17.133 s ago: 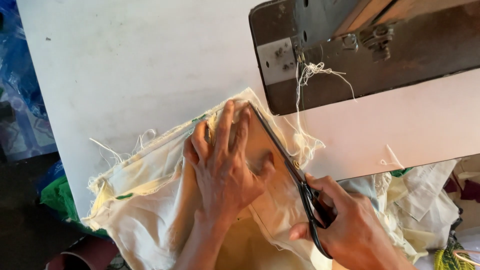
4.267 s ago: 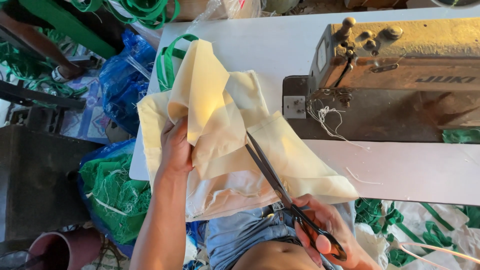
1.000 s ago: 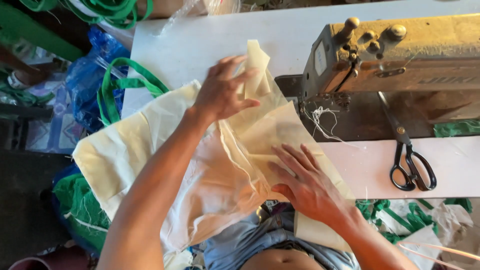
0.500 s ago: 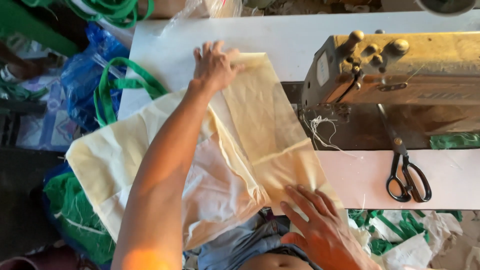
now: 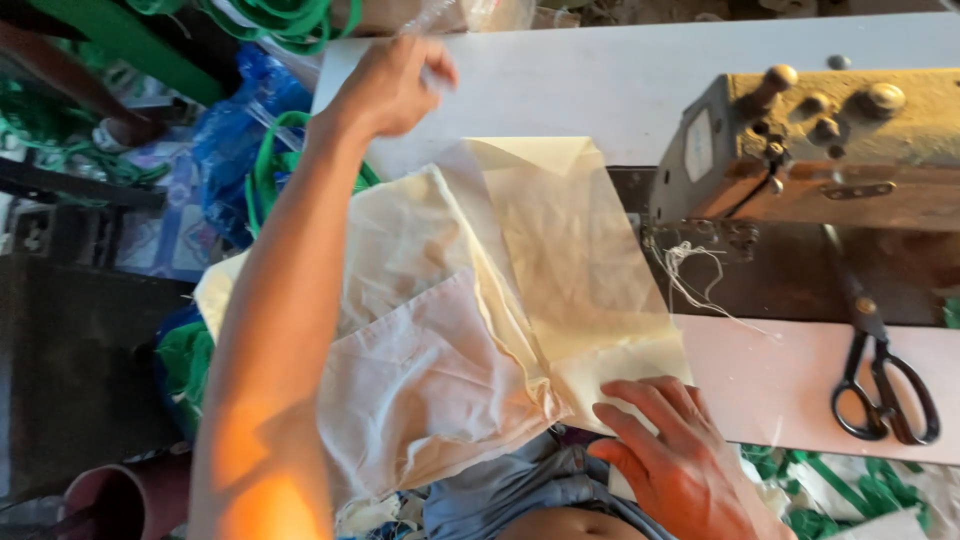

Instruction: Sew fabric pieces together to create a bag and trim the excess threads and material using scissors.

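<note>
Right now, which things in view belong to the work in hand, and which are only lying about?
In the work:
- pale cream folded cloth, pressed flat by the right hand
- thin clear plastic piece at the table's far edge, where the left hand reaches

Lying about:
- black-handled scissors on the white table
- old tan sewing machine
- green straps

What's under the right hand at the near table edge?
The right hand lies flat on the folded cream fabric, which lies on the white table. Anything beneath the fabric is covered.
</note>
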